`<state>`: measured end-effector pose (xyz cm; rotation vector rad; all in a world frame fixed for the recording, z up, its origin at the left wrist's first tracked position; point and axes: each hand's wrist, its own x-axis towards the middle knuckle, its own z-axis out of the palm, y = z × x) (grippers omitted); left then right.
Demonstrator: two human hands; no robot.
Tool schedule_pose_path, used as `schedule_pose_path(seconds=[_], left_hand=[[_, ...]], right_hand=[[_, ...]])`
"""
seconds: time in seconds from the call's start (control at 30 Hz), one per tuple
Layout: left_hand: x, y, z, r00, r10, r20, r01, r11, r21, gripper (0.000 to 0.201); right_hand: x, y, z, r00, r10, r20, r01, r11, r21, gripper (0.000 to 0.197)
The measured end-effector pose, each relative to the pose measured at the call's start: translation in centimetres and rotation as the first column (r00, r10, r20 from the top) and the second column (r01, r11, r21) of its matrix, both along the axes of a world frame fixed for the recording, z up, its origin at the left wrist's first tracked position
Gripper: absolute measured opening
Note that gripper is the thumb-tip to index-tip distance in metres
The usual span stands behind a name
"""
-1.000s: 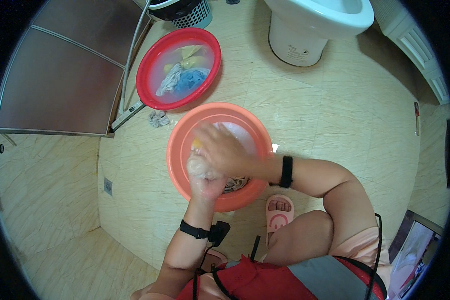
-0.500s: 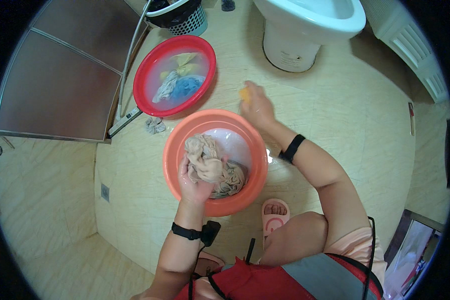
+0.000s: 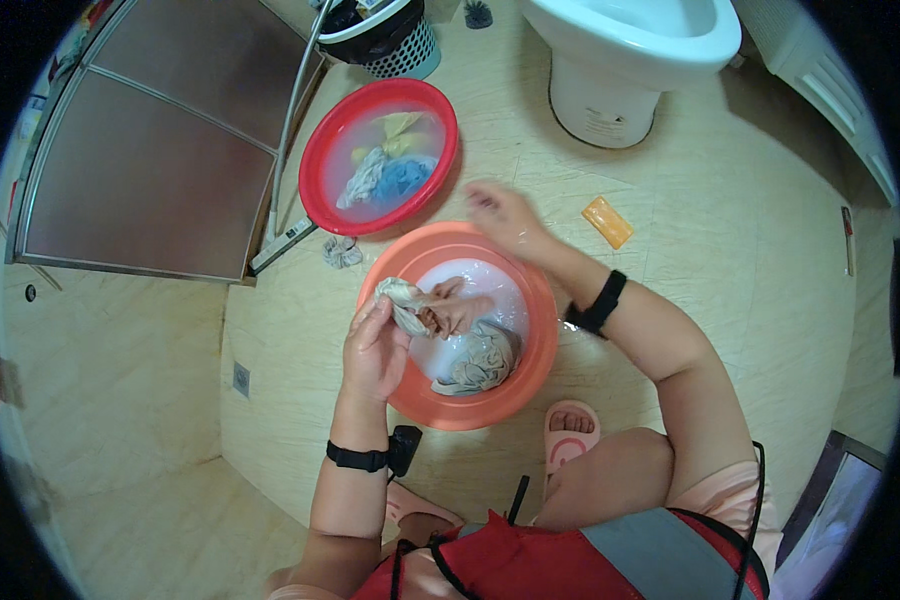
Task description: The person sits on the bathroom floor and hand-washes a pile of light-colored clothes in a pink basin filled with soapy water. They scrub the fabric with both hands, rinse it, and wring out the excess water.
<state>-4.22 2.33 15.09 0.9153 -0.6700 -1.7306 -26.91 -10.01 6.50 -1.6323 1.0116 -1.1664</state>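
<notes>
Clearly, left hand [image 3: 375, 352] pinches cloth [image 3: 418, 308]; right hand [image 3: 510, 222] (blurred): can't tell its grip.

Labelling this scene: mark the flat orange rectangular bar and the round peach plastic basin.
Flat orange rectangular bar [image 3: 608, 222]: head view, middle of its top face.
Round peach plastic basin [image 3: 460, 412]: head view, near inner wall.

Over the near basin [image 3: 470, 413], the left hand [image 3: 372, 352] holds a cloth [image 3: 438, 307]; to its right, a bundled cloth [image 3: 485, 357] lies in the basin. Beyond this hand stands a far basin [image 3: 312, 170]. Right of the blurred right hand [image 3: 510, 220], a bar [image 3: 607, 222], possibly soap, lies on the floor [image 3: 690, 300].
</notes>
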Motion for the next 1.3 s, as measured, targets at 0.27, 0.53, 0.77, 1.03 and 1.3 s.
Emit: schedule_pose_path(seconds=[0.27, 0.53, 0.77, 1.03, 1.3], left_hand=[[0.3, -0.1, 6.2, 0.926, -0.027, 0.376, 0.068, 0.993, -0.096, 0.019], [2.4, 1.1, 3.0, 0.88, -0.21, 0.427, 0.221, 0.975, 0.024, 0.028], [2.8, 1.0, -2.0, 0.951, -0.235, 0.199, 0.254, 0.964, -0.075, 0.038], [3.7, -0.1, 3.0, 0.696, -0.016, -0.718, -0.071, 0.993, -0.091, 0.031], [4.9, -1.1, 2.7, 0.64, 0.22, -0.736, -0.213, 0.971, 0.105, 0.021]], right_hand=[[4.7, 4.7, 10.3, 0.761, 0.449, 0.469, -0.645, 0.606, 0.466, 0.035], [6.2, 7.0, 13.5, 0.686, 0.293, 0.666, -0.618, 0.718, 0.32, 0.013], [4.6, 5.8, 15.8, 0.637, 0.054, 0.769, -0.518, 0.768, 0.376, 0.012], [11.2, 6.8, 22.4, 0.915, -0.059, 0.398, -0.153, 0.863, 0.481, 0.018], [15.5, 6.5, 18.0, 0.98, -0.091, -0.175, 0.081, 0.995, -0.063, 0.017]])
